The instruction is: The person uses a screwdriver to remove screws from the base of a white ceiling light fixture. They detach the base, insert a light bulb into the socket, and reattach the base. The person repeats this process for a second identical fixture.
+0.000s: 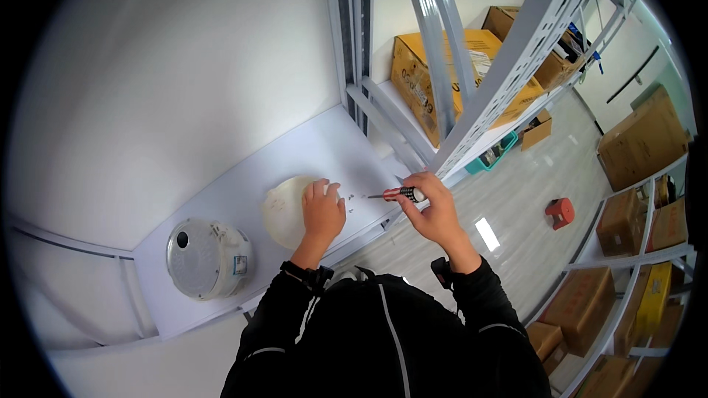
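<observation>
1. Head view: right hand point(436, 214), fingers closed round a screwdriver point(399, 194) at the right; likely light, stiff, best held by its handle.
2. Left hand point(323, 214), fingers half-curled over a white disc point(282, 214), mid-shelf point(310, 141); cannot tell if gripping.

A screwdriver point(399, 194) in your right hand point(435, 215), a round off-white piece point(282, 210) partly under your left hand point(323, 214).
The screwdriver has a red and black handle, and its thin shaft points left, near the frame's centre. The round piece lies left of centre. Some small dark bits point(351, 196), too tiny to identify, lie between them.
</observation>
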The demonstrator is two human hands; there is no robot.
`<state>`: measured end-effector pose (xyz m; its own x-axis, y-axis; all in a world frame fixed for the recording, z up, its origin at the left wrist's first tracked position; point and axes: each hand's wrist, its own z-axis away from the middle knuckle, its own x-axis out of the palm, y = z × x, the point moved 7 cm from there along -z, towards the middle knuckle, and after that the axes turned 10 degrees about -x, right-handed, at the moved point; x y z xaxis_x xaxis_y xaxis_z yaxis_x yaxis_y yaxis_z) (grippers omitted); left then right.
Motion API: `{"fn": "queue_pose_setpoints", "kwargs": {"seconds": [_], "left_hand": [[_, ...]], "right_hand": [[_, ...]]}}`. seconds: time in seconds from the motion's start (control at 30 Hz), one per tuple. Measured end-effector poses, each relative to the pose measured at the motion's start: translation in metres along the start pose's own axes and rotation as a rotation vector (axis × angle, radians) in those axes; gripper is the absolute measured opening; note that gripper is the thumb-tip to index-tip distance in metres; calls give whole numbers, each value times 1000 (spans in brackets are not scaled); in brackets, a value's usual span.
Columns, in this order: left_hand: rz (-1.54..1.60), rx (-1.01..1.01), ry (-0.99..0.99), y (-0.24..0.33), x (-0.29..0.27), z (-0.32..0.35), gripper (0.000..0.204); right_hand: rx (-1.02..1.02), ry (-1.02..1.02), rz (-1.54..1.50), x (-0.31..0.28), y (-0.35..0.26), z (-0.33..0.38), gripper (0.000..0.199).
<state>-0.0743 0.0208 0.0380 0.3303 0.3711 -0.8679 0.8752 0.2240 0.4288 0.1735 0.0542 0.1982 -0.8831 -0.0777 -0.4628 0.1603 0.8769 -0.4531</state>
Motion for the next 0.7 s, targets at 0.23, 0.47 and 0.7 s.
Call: {"fn": "queue_pose_setpoints", "kwargs": {"seconds": [0.23, 0.47, 0.7], "left_hand": [[-1, -307, -16, -54, -12, 20, 77], [-3, -411, -119, -83, 6, 42, 98], [9, -304, -300, -97, -3, 53, 96]], "right_hand": [[146, 41, -166, 25, 13, 1, 34], [179, 30, -311, 57, 9, -7, 28], [148, -354, -314, 117, 2, -15, 28]]}}
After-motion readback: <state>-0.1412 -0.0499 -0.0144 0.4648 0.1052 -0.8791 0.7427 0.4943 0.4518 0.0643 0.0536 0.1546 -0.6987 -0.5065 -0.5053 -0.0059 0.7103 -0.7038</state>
